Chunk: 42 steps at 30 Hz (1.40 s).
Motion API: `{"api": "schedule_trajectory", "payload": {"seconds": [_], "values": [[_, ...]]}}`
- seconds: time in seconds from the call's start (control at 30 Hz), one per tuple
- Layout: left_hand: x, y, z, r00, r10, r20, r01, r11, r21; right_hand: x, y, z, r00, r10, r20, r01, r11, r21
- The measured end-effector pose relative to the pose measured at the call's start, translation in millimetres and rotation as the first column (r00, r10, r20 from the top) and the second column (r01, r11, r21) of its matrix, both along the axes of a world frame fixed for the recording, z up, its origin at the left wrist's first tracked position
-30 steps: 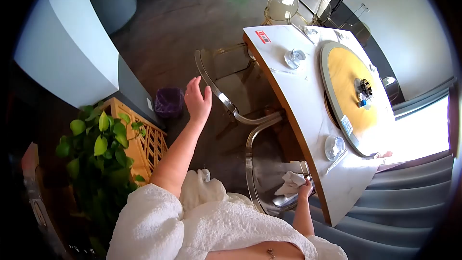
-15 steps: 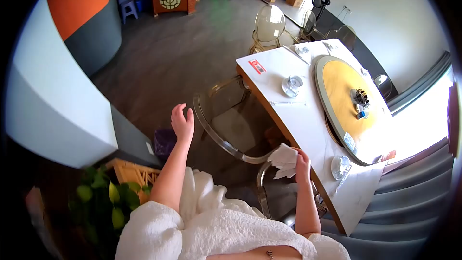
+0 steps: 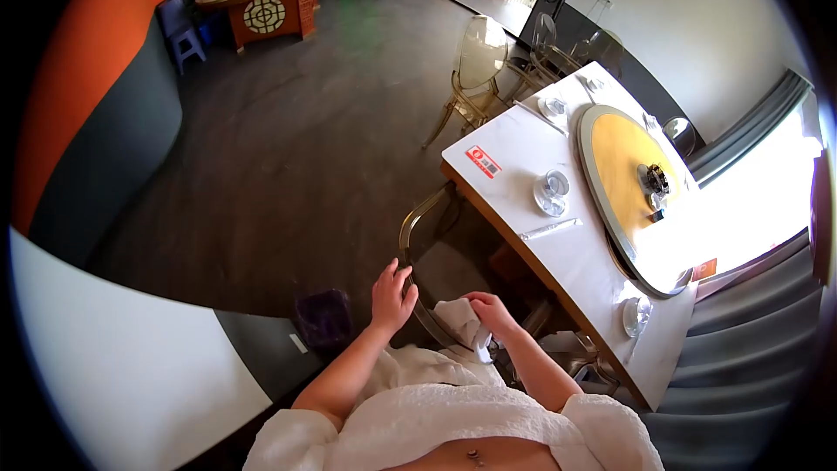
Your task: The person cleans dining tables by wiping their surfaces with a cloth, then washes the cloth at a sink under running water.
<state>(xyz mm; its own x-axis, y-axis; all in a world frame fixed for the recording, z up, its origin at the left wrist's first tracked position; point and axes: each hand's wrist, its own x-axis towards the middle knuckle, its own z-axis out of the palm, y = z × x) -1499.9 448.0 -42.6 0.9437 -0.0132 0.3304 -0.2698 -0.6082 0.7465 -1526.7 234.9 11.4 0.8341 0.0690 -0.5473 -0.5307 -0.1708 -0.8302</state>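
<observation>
My right hand (image 3: 493, 314) is closed on a crumpled white cloth (image 3: 464, 323), held low in front of my body beside the table edge. To its left, my left hand (image 3: 392, 298) has its fingers apart and nothing in it. Its fingertips are by the curved frame of a transparent chair (image 3: 410, 231); whether they touch it I cannot tell. The chair stands at the side of the white table (image 3: 523, 166).
On the table are a round yellow turntable (image 3: 619, 183), glass cups on saucers (image 3: 551, 194), wrapped chopsticks (image 3: 551, 228) and a red card (image 3: 483, 161). A purple-lined bin (image 3: 323, 316) stands by the pillar (image 3: 122, 340). Another transparent chair (image 3: 482, 57) is farther back.
The view has shifted along the table. My right hand has lifted the cloth from the near chair and brought it in front of my body. My left hand has moved closer to it.
</observation>
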Motion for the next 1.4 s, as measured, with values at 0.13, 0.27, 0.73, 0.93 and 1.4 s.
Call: {"api": "schedule_trajectory", "payload": {"seconds": [0.13,0.27,0.73,0.93,1.4], "values": [[12,12,1,0.990,-0.142,0.008,0.140,0.984,0.109,12,14,-10,0.989,0.013,-0.148,0.008,0.990,0.139],[19,20,8,0.979,-0.202,0.037,0.191,0.960,0.203,26,18,-28,0.977,0.157,-0.145,-0.119,0.963,0.241],[54,36,28,0.896,-0.441,-0.058,0.436,0.846,0.307,58,20,-36,0.906,0.322,-0.276,-0.207,0.904,0.375],[94,47,40,0.749,-0.579,-0.321,0.649,0.737,0.187,69,24,-58,0.845,0.458,-0.275,-0.366,0.871,0.328],[305,239,-45,0.460,-0.661,-0.593,0.648,0.707,-0.284,314,163,42,0.961,-0.229,-0.155,0.264,0.924,0.276]]}}
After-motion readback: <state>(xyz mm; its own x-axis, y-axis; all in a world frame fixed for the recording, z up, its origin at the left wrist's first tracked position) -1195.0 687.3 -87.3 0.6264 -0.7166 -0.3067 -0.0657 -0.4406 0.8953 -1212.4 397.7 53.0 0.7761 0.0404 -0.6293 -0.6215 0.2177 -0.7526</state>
